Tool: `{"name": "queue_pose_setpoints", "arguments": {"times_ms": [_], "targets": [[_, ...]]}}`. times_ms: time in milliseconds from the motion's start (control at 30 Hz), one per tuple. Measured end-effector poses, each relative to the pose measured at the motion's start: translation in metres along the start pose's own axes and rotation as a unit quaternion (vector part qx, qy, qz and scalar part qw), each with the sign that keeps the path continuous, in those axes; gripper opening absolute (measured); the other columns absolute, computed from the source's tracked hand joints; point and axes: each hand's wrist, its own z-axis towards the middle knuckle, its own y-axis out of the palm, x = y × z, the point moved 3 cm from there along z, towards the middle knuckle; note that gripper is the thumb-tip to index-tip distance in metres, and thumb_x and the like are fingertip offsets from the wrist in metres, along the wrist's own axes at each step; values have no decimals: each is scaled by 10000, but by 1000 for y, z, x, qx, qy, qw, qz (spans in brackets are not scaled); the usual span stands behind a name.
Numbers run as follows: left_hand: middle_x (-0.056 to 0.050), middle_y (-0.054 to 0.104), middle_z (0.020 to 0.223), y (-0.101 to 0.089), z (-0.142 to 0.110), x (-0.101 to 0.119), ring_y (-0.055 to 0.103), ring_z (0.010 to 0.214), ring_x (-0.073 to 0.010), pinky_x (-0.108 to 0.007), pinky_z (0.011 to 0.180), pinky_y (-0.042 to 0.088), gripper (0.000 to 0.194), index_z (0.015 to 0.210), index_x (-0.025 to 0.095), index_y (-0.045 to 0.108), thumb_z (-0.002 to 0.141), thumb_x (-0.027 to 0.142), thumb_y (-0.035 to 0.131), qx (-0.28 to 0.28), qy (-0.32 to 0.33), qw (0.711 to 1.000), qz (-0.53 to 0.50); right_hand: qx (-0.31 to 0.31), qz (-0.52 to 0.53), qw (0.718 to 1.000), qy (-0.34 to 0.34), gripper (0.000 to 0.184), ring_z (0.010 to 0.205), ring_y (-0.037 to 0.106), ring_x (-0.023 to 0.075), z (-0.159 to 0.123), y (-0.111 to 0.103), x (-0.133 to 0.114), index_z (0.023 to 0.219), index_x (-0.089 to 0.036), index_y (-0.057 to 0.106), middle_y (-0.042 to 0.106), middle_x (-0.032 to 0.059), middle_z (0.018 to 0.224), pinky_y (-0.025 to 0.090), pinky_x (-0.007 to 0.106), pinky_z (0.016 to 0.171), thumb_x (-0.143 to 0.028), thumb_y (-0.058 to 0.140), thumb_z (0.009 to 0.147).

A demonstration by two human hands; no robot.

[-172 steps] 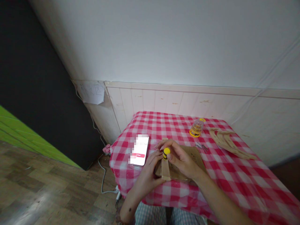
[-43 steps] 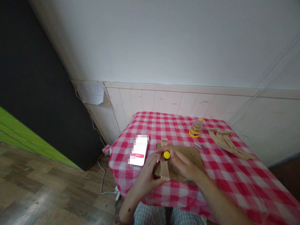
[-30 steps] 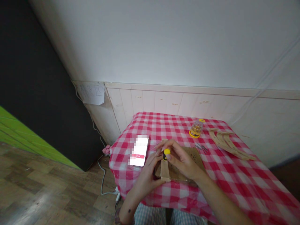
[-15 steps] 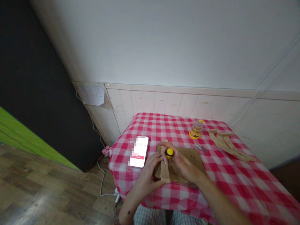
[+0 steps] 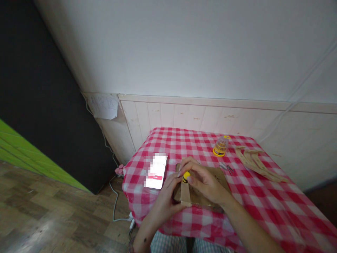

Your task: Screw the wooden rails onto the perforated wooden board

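Note:
A screwdriver (image 5: 186,176) with a yellow-and-black handle is held in the fingers of my right hand (image 5: 207,182); its tip is hidden. The handle stands over a pale wooden strip (image 5: 185,196), which lies lengthwise on a brown board (image 5: 222,179). My left hand (image 5: 167,191) grips the strip, thumb at its near end and fingertips farther up, close to the screwdriver. The far part of the strip is mostly covered by my right hand.
A phone (image 5: 157,172) with a lit screen lies left of the board. Beyond the board are a clear, yellow-based bit case (image 5: 221,146) and several small metal pieces (image 5: 228,168). Curved wooden pieces (image 5: 254,161) rest at the right on the checked tablecloth (image 5: 179,138).
My right hand has shifted slightly left and turned, its fingers reaching farther round the handle. The yellow handle end has moved left and a little nearer. My left hand stays put.

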Motion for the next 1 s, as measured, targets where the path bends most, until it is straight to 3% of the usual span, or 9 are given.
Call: {"name": "queue_pose_setpoints", "arguments": {"times_ms": [233, 367, 467, 567, 667, 800, 1000], "targets": [[-106, 463, 1514, 0, -2, -1, 429, 1416, -331, -538, 1155, 398, 721, 1462, 319, 433, 850, 373, 811, -5, -2, 1000, 4, 12, 114, 992, 50, 218, 996, 584, 186, -8, 2, 9, 977, -265, 535, 582, 32, 1054, 482, 358, 867, -445, 655, 949], [-95, 479, 1497, 0, -1, -2, 441, 1407, -319, -518, 1144, 416, 742, 1469, 336, 415, 847, 347, 818, -6, 2, 1000, 2, 6, 119, 989, 88, 267, 820, 572, 163, -10, 4, 11, 1004, -271, 507, 557, -3, 911, 488, 325, 762, -493, 642, 944], [-94, 474, 1502, 0, 0, 1, 433, 1414, -316, -524, 1160, 396, 755, 1474, 339, 403, 845, 345, 820, -8, 11, 1000, 5, 17, 92, 993, 66, 263, 780, 539, 158, -9, 4, 10, 1058, -282, 527, 557, -6, 876, 466, 303, 730, -526, 579, 973], [-99, 469, 1506, -1, 1, 2, 429, 1417, -322, -531, 1165, 386, 703, 1440, 320, 440, 847, 352, 816, -3, 13, 1000, 5, 13, 73, 996, 44, 363, 780, 517, 173, -8, 6, 8, 1126, -279, 596, 537, 1, 827, 463, 325, 785, -583, 430, 1016], [-100, 470, 1506, -1, -1, 1, 424, 1418, -325, -526, 1173, 375, 659, 1406, 301, 477, 843, 349, 815, -10, 6, 1000, -2, -2, 97, 993, 72, 506, 847, 546, 197, -11, 6, 9, 1148, -265, 651, 552, 28, 860, 467, 363, 873, -615, 303, 1034], [-94, 473, 1501, 1, -3, -4, 436, 1406, -321, -522, 1163, 391, 705, 1444, 323, 446, 843, 347, 815, -2, 1, 1000, 3, -29, 47, 993, 102, 461, 983, 574, 213, -15, 1, 10, 1176, -272, 659, 607, 55, 1002, 436, 403, 978, -581, 346, 1039], [-89, 493, 1482, 2, -4, -8, 457, 1384, -319, -525, 1148, 408, 752, 1465, 345, 423, 832, 373, 828, 1, 7, 1000, -3, -3, 10, 999, 40, 412, 967, 605, 215, -6, -4, 7, 1009, -257, 664, 636, 57, 987, 467, 384, 908, -606, 446, 998]]}}
